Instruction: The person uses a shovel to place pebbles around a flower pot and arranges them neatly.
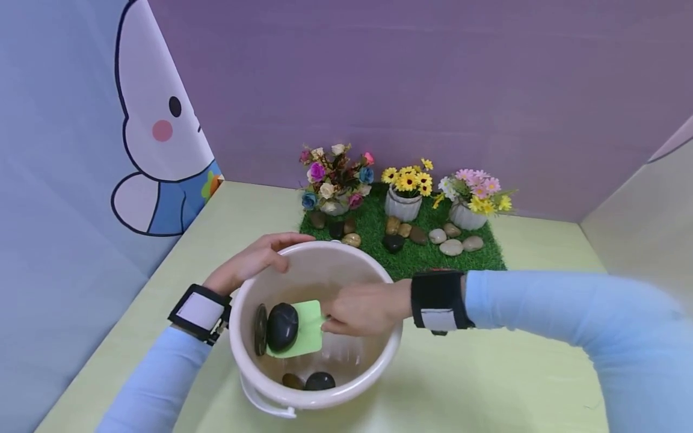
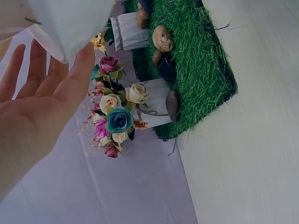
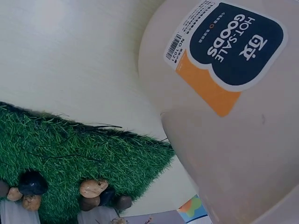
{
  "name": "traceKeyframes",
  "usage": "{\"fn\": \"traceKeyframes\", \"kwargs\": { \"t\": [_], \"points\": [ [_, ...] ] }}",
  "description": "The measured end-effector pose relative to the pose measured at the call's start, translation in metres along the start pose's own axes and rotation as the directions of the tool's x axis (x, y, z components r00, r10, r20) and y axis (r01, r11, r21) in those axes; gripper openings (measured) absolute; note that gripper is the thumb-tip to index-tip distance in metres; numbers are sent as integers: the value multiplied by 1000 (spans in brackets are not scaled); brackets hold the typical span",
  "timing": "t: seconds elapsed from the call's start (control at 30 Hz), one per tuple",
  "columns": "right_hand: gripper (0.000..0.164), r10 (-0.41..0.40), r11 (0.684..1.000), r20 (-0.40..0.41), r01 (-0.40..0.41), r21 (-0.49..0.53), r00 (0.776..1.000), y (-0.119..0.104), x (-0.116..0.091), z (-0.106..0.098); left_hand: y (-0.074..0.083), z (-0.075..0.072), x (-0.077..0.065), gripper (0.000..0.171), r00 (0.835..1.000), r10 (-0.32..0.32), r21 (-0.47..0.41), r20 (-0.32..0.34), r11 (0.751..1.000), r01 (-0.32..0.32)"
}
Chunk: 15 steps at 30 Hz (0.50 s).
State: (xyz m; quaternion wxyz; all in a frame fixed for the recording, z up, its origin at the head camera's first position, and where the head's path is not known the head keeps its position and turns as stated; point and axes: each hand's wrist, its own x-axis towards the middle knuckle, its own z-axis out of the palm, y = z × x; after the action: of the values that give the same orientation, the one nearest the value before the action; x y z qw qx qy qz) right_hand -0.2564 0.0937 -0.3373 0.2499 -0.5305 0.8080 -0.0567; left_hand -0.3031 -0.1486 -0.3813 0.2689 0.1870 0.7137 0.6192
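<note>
A cream bucket [image 1: 373,382] stands on the pale table, tilted toward the head camera. My left hand [image 1: 251,261] holds its far-left rim, thumb over the inside and fingers along the outside; the left wrist view shows the hand's [image 2: 44,105] fingers against the bucket wall. Inside the bucket, my right hand [image 1: 363,308] grips a light-green flat piece [image 1: 310,328], like a small shovel blade, by its right side. A large black stone [image 1: 283,326] lies on it. Another dark stone [image 1: 260,329] leans at the bucket's left wall. Two more stones [image 1: 320,380] lie at the near side.
Behind the bucket lies an artificial-grass mat [image 1: 373,240] with flower pots, among them one of yellow flowers [image 1: 406,180], and several pebbles [image 1: 451,247]. A purple wall [image 1: 406,78] rises behind it. The bucket's handle [image 1: 265,406] hangs down at the front left.
</note>
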Motion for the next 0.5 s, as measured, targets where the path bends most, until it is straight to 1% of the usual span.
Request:
{"fn": "traceKeyframes", "kwargs": {
  "t": [0.17, 0.3, 0.5],
  "points": [
    [20, 1, 1000, -26, -1, -28, 1000, -2, -2, -1, 3, -1, 0, 75, 1000, 22, 48, 5, 999, -23],
    [22, 10, 998, -34, -12, -55, 999, -3, -4, 1, 2, 0, 1, 75, 1000, 12, 44, 16, 999, -12],
    [22, 30, 998, -55, -33, -53, 998, -4, -9, 0, 1, 1, 2, 76, 1000, 17, 45, 13, 999, -18]
  ]
}}
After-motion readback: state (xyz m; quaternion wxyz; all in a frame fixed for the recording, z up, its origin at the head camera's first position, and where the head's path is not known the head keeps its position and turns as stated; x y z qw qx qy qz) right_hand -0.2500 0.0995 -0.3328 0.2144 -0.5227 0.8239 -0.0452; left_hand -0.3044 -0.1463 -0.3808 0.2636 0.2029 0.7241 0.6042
